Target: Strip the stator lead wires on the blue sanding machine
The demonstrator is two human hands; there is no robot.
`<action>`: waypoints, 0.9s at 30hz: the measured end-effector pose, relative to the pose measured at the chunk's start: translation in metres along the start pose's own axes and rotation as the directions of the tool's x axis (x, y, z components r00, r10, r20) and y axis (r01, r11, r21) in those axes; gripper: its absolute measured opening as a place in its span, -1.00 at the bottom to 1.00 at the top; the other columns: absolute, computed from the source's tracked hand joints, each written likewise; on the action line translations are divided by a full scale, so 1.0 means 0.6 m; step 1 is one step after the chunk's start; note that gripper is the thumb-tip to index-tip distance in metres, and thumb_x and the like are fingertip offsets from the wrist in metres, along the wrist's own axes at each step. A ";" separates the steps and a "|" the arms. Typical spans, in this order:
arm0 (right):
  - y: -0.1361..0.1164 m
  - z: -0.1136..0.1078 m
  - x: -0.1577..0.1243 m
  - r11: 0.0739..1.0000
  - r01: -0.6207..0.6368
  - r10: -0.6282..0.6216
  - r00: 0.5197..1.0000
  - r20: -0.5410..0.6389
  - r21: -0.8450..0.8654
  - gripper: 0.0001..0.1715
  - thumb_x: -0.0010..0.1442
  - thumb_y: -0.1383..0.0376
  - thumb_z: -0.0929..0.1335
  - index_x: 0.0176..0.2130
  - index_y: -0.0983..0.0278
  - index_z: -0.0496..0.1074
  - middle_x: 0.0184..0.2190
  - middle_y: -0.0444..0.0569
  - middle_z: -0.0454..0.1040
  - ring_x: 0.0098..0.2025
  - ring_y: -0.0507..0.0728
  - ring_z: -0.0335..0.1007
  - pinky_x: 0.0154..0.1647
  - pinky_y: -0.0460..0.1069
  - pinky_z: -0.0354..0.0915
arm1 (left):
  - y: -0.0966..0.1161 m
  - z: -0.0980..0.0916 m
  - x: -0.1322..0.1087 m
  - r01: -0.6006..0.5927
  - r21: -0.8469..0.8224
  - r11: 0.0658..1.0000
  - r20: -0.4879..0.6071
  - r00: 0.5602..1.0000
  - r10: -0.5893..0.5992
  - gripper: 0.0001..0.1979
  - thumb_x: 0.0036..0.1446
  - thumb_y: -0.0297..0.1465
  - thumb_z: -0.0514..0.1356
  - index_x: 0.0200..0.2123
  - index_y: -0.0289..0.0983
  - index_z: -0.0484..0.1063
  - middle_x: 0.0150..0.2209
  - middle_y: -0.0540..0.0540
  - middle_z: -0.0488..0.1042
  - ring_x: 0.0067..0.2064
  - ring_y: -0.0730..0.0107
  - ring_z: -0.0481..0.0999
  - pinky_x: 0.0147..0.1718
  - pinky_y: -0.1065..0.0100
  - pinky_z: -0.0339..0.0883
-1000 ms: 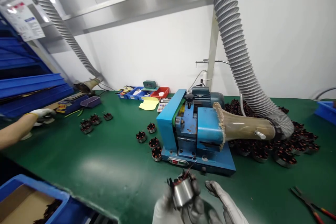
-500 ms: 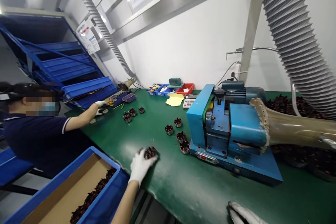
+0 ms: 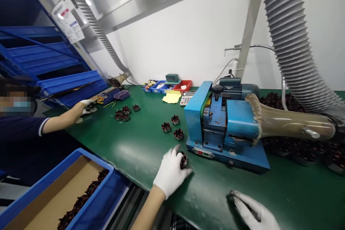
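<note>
My left hand [image 3: 170,172], in a white glove, is closed around a small round motor stator [image 3: 184,160] with dark prongs and copper-coloured windings. The hand partly covers it, low over the green table in front of the blue machine. Three more stators [image 3: 178,134] stand on the table just beyond my fingers. At the lower right, my right hand [image 3: 253,211] wears a white glove with darkened fingertips. Its fingers are loosely bent with a gap between them, and no object shows there. It lies near the table top, in front of the blue belt machine [image 3: 242,116].
A blue bin [image 3: 110,169] with a row of stators stands at the lower left. Several stators [image 3: 122,113] sit farther back on the green table [image 3: 145,129]. A co-worker's gloved hand [image 3: 88,107] is at the far left. A calculator [image 3: 187,98] and small trays line the back.
My left hand has moved right, from the open table to beside the machine, where it holds a stator. My right hand has come further into view. The camera view has shifted slightly.
</note>
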State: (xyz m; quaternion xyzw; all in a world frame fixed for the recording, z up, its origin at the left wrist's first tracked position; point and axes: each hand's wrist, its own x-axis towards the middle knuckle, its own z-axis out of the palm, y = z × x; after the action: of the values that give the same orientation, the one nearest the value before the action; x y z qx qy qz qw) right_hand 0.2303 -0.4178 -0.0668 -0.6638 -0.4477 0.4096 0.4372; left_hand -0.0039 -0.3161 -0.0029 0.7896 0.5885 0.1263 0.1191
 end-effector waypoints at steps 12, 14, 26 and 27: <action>-0.061 0.013 -0.002 0.893 -0.181 0.097 0.971 0.218 0.412 -0.43 -0.14 0.23 0.44 -0.08 0.31 0.41 -0.28 0.07 0.53 -0.38 0.13 0.46 -0.33 0.04 0.37 | 0.078 0.093 -0.058 0.059 -0.379 0.924 0.275 0.960 0.052 -0.17 -0.15 -0.45 0.17 0.22 -0.29 -0.07 0.21 -0.27 0.11 0.24 0.04 0.02 0.16 0.07 -0.05; -0.056 0.021 0.002 0.929 -0.134 0.065 0.977 0.204 0.345 -0.59 -0.10 0.27 0.41 -0.18 0.30 0.46 -0.39 0.00 0.53 -0.36 0.14 0.46 -0.29 0.04 0.37 | 0.089 0.097 -0.048 0.074 -0.336 0.939 0.299 0.954 0.032 -0.14 -0.25 -0.40 0.25 0.18 -0.39 0.04 0.13 -0.36 0.21 0.19 -0.07 0.10 0.14 0.03 -0.02; -0.072 0.018 -0.005 0.940 -0.061 0.081 0.996 -0.046 0.335 -0.85 -0.17 0.27 0.43 -0.67 0.24 0.45 -0.64 -0.11 0.46 -0.51 0.13 0.35 -0.42 -0.03 0.30 | 0.130 0.083 -0.073 0.250 -0.681 0.688 0.326 0.945 -0.020 -0.48 -0.43 -0.53 0.31 -0.26 -0.24 0.31 -0.18 -0.17 0.46 -0.10 0.09 0.42 -0.11 0.18 0.28; -0.075 0.013 -0.006 0.928 -0.064 0.092 0.994 -0.058 0.368 -0.83 -0.16 0.22 0.44 -0.65 0.25 0.45 -0.65 -0.11 0.45 -0.54 0.12 0.35 -0.46 -0.03 0.30 | 0.144 0.079 -0.076 0.306 -0.767 0.564 0.342 0.939 -0.045 -0.49 -0.41 -0.54 0.29 -0.27 -0.23 0.26 -0.28 -0.09 0.47 -0.20 0.18 0.46 -0.19 0.24 0.32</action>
State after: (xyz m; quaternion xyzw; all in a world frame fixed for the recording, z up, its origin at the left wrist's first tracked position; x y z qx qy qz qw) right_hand 0.2115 -0.4097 -0.0259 -0.6029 -0.3203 0.4780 0.5528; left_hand 0.0774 -0.3857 -0.0213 0.5936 0.5184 0.2535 0.5609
